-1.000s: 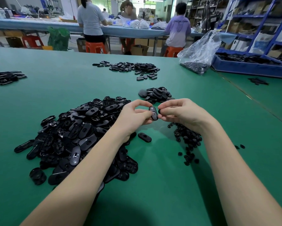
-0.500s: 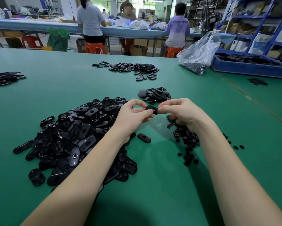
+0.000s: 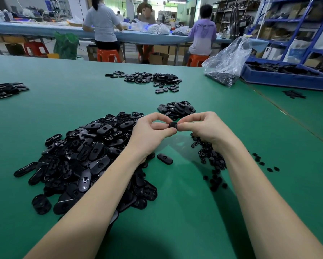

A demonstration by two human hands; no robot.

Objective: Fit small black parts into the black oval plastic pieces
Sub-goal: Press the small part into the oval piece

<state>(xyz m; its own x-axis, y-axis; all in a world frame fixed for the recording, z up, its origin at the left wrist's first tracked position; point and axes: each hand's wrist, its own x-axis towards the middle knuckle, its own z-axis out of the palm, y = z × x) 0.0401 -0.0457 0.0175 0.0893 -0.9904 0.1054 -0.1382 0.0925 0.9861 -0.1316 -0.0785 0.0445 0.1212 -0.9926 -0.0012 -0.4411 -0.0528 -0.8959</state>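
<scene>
A black oval piece [image 3: 172, 126] is held above the green table [image 3: 175, 212], seen almost end-on. My left hand [image 3: 149, 133] pinches it between thumb and fingers. My right hand [image 3: 203, 127] pinches its other end with thumb and forefinger; any small part there is hidden by the fingers. A big heap of oval pieces [image 3: 86, 157] lies under my left forearm. Small black parts [image 3: 211, 159] are scattered under my right wrist. One loose oval piece [image 3: 165, 158] lies between the two heaps. A smaller pile of oval pieces [image 3: 176, 109] sits just beyond my hands.
Farther back lie another pile [image 3: 151, 79] and a pile at the left edge [image 3: 4, 89]. A clear plastic bag of parts [image 3: 226, 66] and a blue tray [image 3: 287, 77] stand at the back right. People sit at a far bench on orange stools.
The oval piece has been turned from face-on to nearly end-on between my fingers. Both hands stayed in about the same place above the table.
</scene>
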